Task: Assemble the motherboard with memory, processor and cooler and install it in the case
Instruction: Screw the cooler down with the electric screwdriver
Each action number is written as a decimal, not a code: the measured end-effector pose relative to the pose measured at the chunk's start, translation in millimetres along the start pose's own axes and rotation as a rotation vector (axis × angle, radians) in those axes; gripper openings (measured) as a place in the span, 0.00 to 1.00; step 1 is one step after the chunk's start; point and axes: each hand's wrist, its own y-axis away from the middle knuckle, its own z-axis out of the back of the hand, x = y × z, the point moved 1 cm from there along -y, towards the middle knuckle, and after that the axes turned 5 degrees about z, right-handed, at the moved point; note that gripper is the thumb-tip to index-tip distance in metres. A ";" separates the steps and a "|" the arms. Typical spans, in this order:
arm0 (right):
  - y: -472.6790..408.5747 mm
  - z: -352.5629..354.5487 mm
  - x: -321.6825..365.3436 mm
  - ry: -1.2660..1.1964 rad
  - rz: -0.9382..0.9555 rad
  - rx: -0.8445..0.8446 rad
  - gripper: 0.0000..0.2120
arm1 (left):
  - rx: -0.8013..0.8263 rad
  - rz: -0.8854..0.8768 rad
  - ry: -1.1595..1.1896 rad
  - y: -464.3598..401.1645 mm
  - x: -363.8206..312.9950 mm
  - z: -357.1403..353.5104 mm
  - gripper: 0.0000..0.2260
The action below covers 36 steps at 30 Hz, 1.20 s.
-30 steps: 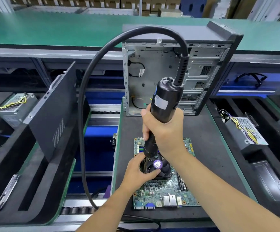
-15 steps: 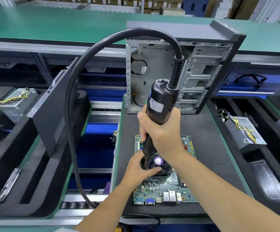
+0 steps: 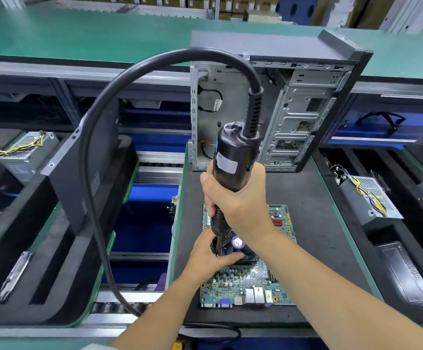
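Note:
A green motherboard [image 3: 245, 284] lies flat on the black pallet mat [image 3: 313, 223] in front of me. A black cooler [image 3: 243, 251] with a purple hub sticker sits on it. My right hand [image 3: 238, 198] grips a black electric screwdriver [image 3: 230, 162] held upright, its bit down at the cooler's left edge. My left hand [image 3: 207, 256] rests against the cooler's left side, thumb laid along its front edge, fingers beside the bit. The open computer case [image 3: 293, 102] stands upright behind the board, its inside facing me.
The screwdriver's thick black cable [image 3: 99, 137] loops high to the left and down past the conveyor edge. A dark side panel [image 3: 79, 168] leans in the left pallet. Power supplies with yellow wires sit at far left [image 3: 26, 152] and right [image 3: 372, 198].
The view has shifted slightly and the cable loop has swung a bit left. Both hands and the screwdriver stay at the cooler's left edge.

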 end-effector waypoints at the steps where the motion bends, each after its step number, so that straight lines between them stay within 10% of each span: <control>1: 0.2 0.0 -0.1 0.001 0.000 0.001 0.11 | 0.000 0.000 0.002 -0.4 0.7 -0.1 0.28; 29: -1.1 8.3 -3.0 -0.010 0.044 0.021 0.11 | 0.024 0.037 -0.022 0.0 -2.8 2.4 0.26; 36: -1.0 10.9 1.6 -0.033 0.041 0.051 0.09 | 0.198 0.088 -0.089 1.4 -7.4 15.3 0.38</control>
